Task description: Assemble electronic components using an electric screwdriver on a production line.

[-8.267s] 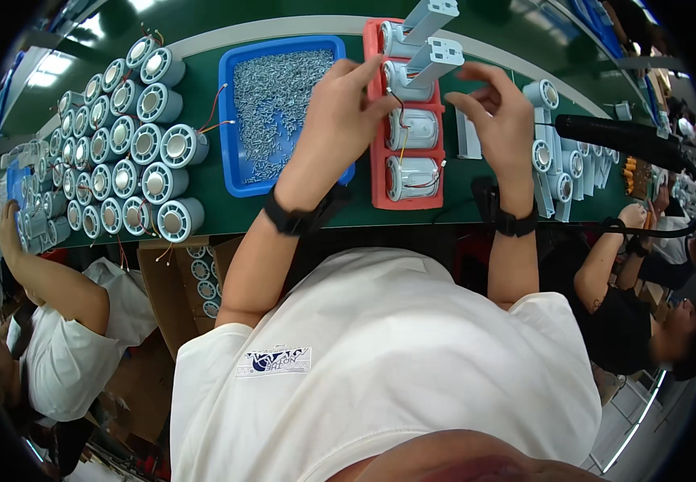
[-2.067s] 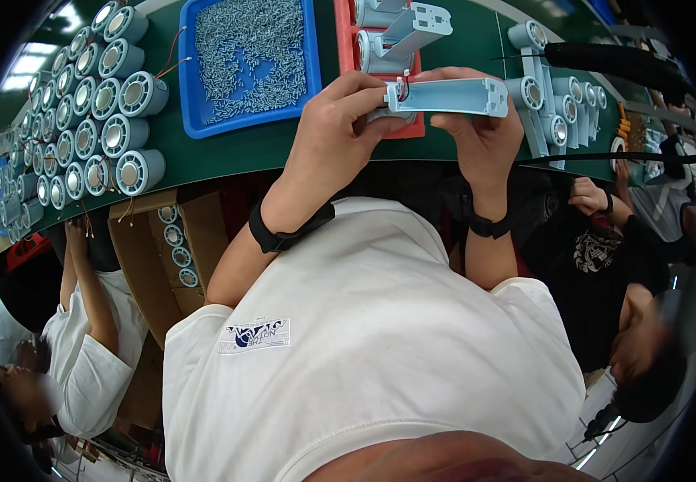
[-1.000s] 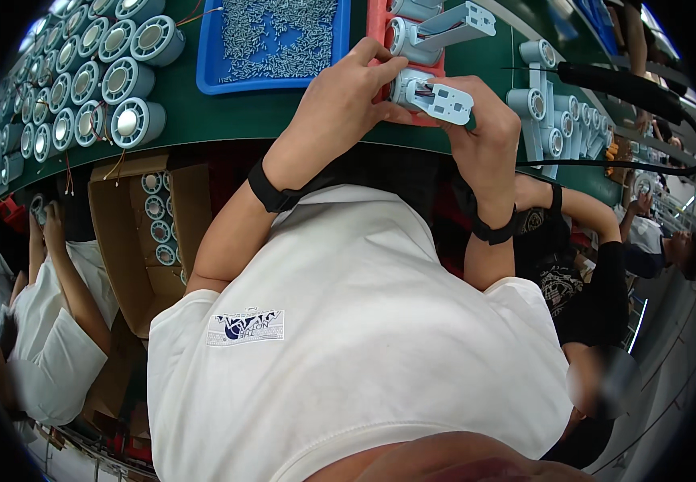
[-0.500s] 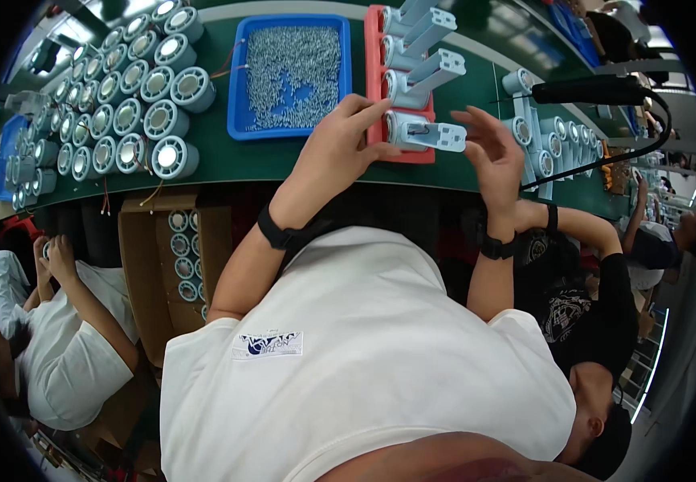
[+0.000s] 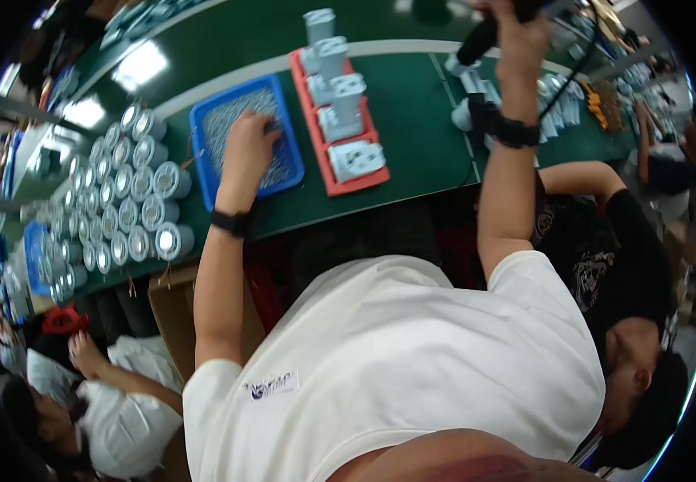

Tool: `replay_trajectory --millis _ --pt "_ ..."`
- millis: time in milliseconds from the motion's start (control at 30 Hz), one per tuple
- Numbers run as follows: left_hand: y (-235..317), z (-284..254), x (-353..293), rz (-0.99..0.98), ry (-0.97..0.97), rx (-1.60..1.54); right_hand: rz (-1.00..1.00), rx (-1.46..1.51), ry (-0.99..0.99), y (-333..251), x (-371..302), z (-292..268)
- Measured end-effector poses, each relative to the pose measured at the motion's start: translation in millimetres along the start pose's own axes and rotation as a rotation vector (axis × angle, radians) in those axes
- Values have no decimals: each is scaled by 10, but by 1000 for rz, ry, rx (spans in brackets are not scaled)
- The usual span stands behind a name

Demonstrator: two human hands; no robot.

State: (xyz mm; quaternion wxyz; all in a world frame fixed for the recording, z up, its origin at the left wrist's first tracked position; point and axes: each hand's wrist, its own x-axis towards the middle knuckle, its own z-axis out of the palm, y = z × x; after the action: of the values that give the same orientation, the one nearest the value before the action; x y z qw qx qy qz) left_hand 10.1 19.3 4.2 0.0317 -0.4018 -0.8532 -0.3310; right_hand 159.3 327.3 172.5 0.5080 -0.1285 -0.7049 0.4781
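Note:
My left hand [image 5: 248, 149] reaches into a blue tray [image 5: 197, 153] of small metal screws [image 5: 232, 120]. Its fingers are bent together over the screws; what lies between them is too small to make out. My right hand [image 5: 520, 48] is raised at the upper right, wrapped round a black electric screwdriver [image 5: 480, 40] with a cable. Between my hands stands a red fixture [image 5: 309, 108] bearing several light-blue plastic housings [image 5: 346, 100]. The nearest housing [image 5: 356, 161] sits at the fixture's near end, and neither hand touches it.
Rows of round light-blue motor units [image 5: 155, 213] crowd the left of the green table [image 5: 412, 104]. More light-blue parts [image 5: 557, 104] lie at the right. A cardboard box [image 5: 175, 313] stands below the table edge. People sit close on both sides.
My left hand has left the nearest housing and moved left into the screw tray. My right hand has gone up and taken hold of the screwdriver. The whole view has shifted and tilted.

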Motion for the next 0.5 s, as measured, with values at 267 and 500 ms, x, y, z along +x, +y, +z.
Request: replay_trajectory --millis 267,500 --pt "-322 -160 -82 -542 47 -817 -38 566 27 410 -249 240" --pt "-199 -266 -87 -993 -74 -1943 63 498 107 369 -425 249"
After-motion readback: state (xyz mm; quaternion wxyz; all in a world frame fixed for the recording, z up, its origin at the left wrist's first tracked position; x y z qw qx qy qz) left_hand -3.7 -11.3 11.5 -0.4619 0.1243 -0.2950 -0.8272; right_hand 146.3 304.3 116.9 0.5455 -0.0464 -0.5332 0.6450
